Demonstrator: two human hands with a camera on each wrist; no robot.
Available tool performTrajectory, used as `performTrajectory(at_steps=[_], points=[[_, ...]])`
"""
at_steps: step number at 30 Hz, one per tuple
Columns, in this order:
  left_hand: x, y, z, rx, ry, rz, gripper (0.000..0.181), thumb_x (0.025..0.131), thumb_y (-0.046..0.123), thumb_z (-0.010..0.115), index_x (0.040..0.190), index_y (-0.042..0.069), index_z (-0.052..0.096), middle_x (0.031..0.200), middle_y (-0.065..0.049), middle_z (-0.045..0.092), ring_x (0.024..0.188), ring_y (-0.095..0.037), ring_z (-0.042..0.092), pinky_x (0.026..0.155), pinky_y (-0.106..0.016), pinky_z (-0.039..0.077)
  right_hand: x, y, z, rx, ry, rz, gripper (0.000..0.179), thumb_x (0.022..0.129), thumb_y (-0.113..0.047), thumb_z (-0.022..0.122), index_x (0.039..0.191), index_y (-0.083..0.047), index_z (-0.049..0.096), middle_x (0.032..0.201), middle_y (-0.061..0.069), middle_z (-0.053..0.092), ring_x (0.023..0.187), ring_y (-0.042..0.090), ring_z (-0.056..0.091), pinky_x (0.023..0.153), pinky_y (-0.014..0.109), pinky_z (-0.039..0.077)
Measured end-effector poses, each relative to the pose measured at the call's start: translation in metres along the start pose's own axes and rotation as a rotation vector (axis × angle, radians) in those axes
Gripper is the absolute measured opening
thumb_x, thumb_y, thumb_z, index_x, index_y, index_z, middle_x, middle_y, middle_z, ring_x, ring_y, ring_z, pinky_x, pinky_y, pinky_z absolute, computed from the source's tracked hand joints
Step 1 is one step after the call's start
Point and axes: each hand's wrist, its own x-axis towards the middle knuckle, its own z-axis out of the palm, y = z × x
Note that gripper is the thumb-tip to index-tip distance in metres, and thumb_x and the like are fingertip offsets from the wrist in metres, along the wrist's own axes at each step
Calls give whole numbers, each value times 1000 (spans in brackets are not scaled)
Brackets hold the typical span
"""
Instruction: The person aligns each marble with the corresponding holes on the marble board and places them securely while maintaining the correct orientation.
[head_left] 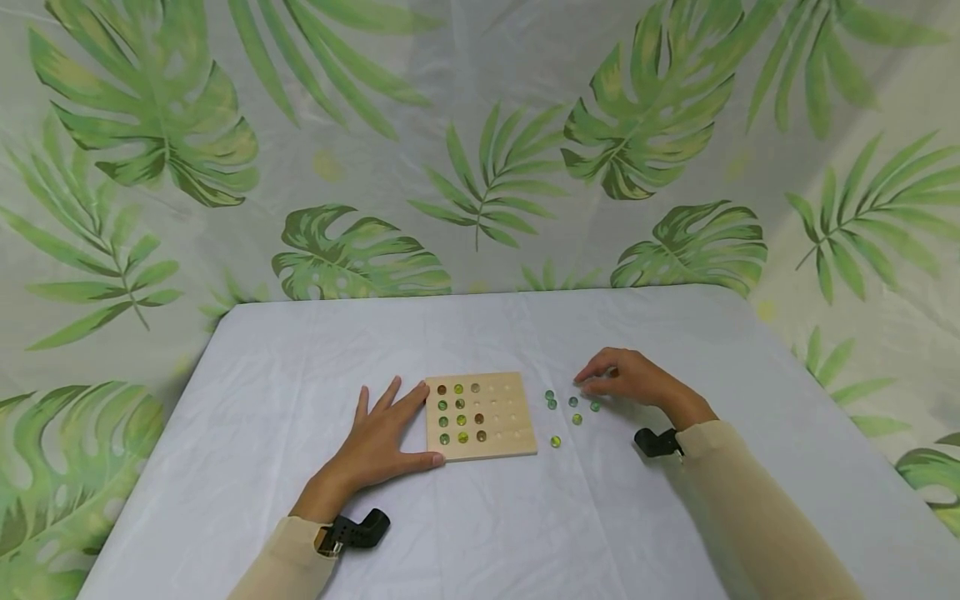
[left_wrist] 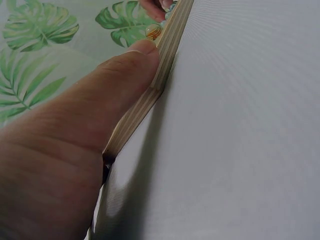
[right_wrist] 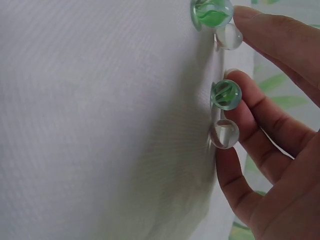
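Note:
A pale wooden board (head_left: 517,450) with rows of round hollows lies flat on the table. Green, yellow and brown glass marbles (head_left: 462,437) fill its two left columns and several hollows of the third. My left hand (head_left: 378,442) is spread along the board's left side, fingertips at the far corner and thumb at the near corner. In the left wrist view the thumb (left_wrist: 125,75) presses against the board's edge. Just above loose marbles (head_left: 573,402) to the board's right, my right hand (head_left: 633,379) has its thumb and fingers apart, with a green marble (right_wrist: 226,95) close to the fingertips.
A white cloth covers the table (head_left: 300,350). Apart from the other loose marbles, a yellow-green marble (head_left: 555,442) lies near the board's right edge. Behind stands a leaf-patterned curtain (head_left: 510,267). Each wrist wears a black camera (head_left: 656,443).

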Motion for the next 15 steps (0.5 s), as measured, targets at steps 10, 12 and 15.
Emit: performTrajectory(at_steps=[10, 12, 15], points=[[1, 0, 0, 2, -1, -1, 108, 69, 74, 68, 153, 18, 29, 154, 3, 34, 147, -29, 12, 113, -59, -11, 0, 4, 2, 22, -4, 6, 19, 82, -25, 78, 100, -19, 77, 106, 4, 62, 105, 24, 54, 93, 48, 43], [0, 0, 0, 0, -2, -4, 108, 69, 73, 68, 153, 18, 29, 154, 3, 34, 147, -29, 12, 113, -59, -11, 0, 4, 2, 22, -8, 11, 19, 82, -25, 78, 100, -19, 77, 106, 4, 62, 106, 25, 54, 94, 48, 43], [0, 0, 0, 2, -1, -6, 108, 69, 73, 68, 153, 18, 29, 154, 3, 34, 147, -29, 12, 113, -59, -11, -1, 4, 2, 19, -16, 13, 19, 82, -25, 77, 100, -19, 77, 107, 4, 62, 107, 25, 53, 95, 50, 43]])
